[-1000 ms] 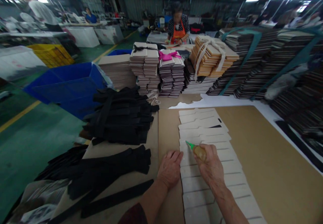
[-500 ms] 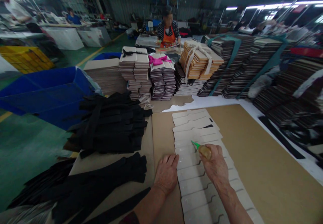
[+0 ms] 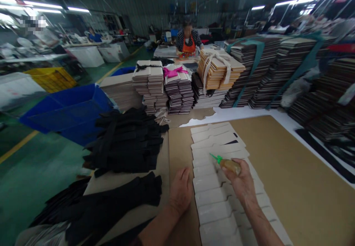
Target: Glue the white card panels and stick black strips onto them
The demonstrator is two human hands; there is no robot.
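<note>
Overlapping pale panels (image 3: 213,198) on a brown board (image 3: 302,168), head view. Clock directions follow the picture, twelve being its top. The right hand (image 3: 243,179) has its fingers closed around an amber squeeze bottle (image 3: 230,166), held over the panels; the green nozzle (image 3: 217,158) points toward ten o'clock, and whether its tip touches a panel cannot be told. At eight o'clock from the bottle, the left hand (image 3: 181,189) rests on the board just beside the panel row, its fingers together and loosely extended, gripping nothing visible. The row runs from six toward twelve o'clock. A bundle of black strips (image 3: 130,148) lies at ten o'clock from the left hand, with a blue bin (image 3: 66,109) beyond. At twelve o'clock, well apart, a co-worker wears an orange apron (image 3: 189,47).
</note>
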